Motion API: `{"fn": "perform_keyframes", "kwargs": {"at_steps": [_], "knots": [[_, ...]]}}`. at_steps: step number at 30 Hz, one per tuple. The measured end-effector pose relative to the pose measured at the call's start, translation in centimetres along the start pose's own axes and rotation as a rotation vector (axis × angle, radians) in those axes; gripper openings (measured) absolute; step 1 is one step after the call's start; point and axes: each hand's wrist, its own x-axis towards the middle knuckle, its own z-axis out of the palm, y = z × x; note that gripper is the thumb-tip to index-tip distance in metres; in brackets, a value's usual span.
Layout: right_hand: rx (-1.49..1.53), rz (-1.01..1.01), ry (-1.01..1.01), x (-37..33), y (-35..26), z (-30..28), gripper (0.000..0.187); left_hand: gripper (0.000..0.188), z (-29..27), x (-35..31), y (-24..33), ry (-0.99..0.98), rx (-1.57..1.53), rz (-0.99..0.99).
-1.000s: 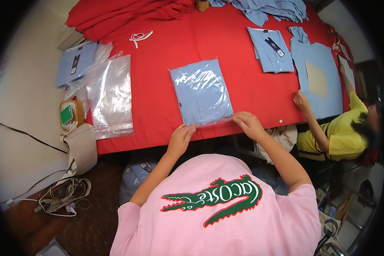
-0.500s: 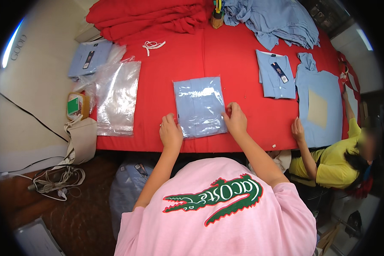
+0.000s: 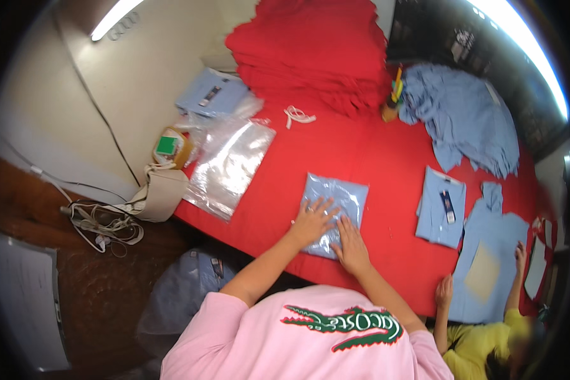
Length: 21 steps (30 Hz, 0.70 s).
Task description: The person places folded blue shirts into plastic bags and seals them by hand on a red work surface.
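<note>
The folded light-blue garment in its clear plastic bag (image 3: 347,194) seems best smoothed by the splayed left hand (image 3: 313,224) and outstretched right hand (image 3: 353,247) pressing evenly.

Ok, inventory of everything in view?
Bagged garment: 1, blue, under both hands
Table cover: 1, red, across table
Clear bags: count unclear, transparent, left
Folded garments: 2, blue, one left, one right
Spread garment: 1, blue, right
Card: 1, cream, on spread garment
Garment heap: 1, blue, far right
Fabric pile: 1, red, far side
Cord: count unclear, white, before fabric pile
Tool holder: 1, brown, beside garment heap
Tub: 1, amber, left
Cloth bag: 1, beige, left edge
Cables: several, pale, lower left
Panel: 1, white, lower left
Light tubes: 2, white, top
Large bag: 1, clear, below table
Co-worker: 1, yellow top, lower right
Shirt: 1, pink, on wearer
Left hand and right hand: 2, bare, on bagged garment
</note>
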Motion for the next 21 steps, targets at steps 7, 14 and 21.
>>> {"fn": "perform_keyframes", "kwargs": {"at_steps": [7,14,21], "knots": [[0.222,0.418,-0.024,1.0,0.8,-3.3,0.047,0.047,-0.3,-0.3,-2.2,0.064,-0.474,-0.144],[0.767,0.579,0.084,0.0,3.6,-2.3,0.013,0.029,-7.4,-4.9,-5.1,-0.417,-0.781,-0.470],[0.641,0.599,0.231,0.6,1.4,-1.5,0.012,0.018,-4.1,-5.7,-3.2,0.114,-1.189,-0.558]]}}
